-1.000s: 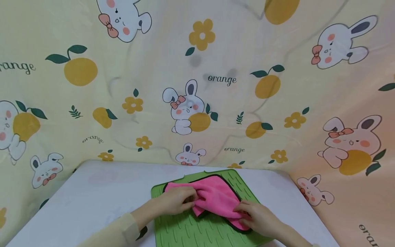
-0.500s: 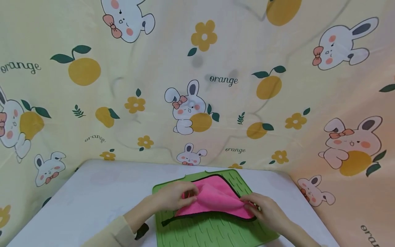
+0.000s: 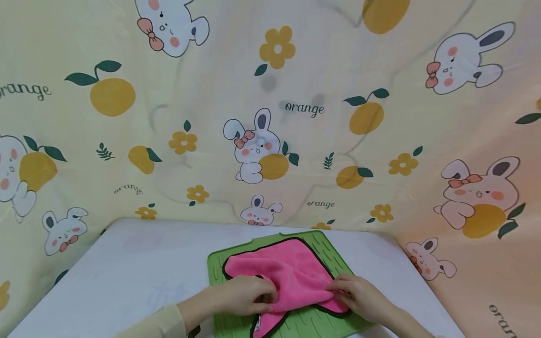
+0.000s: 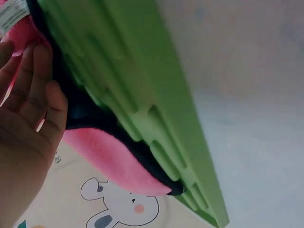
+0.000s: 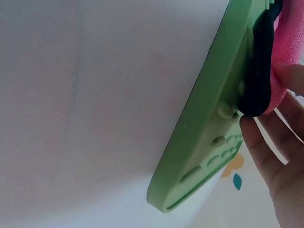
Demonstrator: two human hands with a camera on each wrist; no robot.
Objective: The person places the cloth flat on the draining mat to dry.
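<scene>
A pale yellow sheet [image 3: 211, 84] printed with rabbits, oranges and flowers hangs behind and along both sides of a white table [image 3: 148, 263]. On the table lies a green ridged mat [image 3: 321, 326], and over it a pink cloth [image 3: 296, 272] with a black border, rumpled and partly folded, its far part spread towards the mat's far edge.

The left hand [image 3: 249, 295], below a cream sleeve [image 3: 158, 323], is bent over the near left part of the cloth. Its thumb and bent fingers pinch the pink fabric with a narrow grip, and a little gap shows inside the curl of the fingers. Beside this hand a flap of cloth points to the near side, with a white label [image 4: 13, 15] at its edge.

The right hand [image 3: 361, 292] holds the cloth at its right side, near the mat's right edge. Its thumb lies on top of the fabric and the fingers reach around the black border from below, so the grip is narrow; the lower fingers are spread slightly apart.
</scene>
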